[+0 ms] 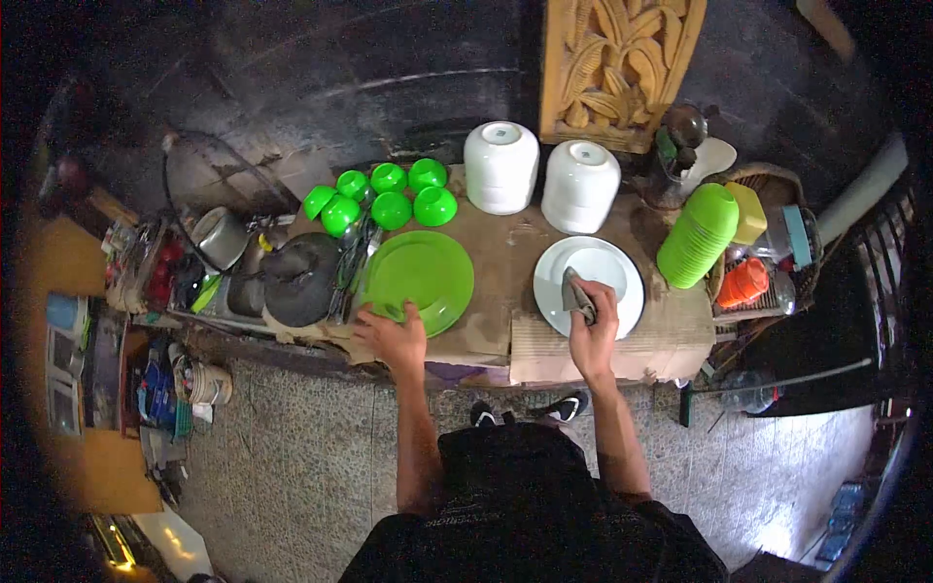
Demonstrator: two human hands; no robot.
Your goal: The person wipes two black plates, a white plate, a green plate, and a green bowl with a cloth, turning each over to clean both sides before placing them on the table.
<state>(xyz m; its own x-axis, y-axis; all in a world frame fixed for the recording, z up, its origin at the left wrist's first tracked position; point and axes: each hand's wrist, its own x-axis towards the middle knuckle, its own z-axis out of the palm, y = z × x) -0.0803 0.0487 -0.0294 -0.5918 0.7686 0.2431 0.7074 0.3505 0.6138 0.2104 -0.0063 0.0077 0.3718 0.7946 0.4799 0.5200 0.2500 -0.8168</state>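
A green plate point(425, 277) lies on the cardboard-covered counter, and my left hand point(394, 333) touches its near-left edge with the fingers spread. To the right is a white plate point(551, 301). Over its middle, my right hand point(596, 316) is closed on a grey cloth point(577, 296). Several small green bowls point(392, 210) stand upside down behind the green plate. Two stacks of white bowls, the left one point(501, 170) and the right one point(581, 189), are inverted behind the white plate. A tall stack of green cups or bowls point(697, 238) leans at the right.
On the left sit a dark round pan or lid point(302, 282), a metal pot point(222, 238) and cutlery. A basket point(807, 257) at the right holds orange and yellow containers. The carved wooden panel point(617, 68) stands at the back. The counter's front edge point(457, 377) runs before me.
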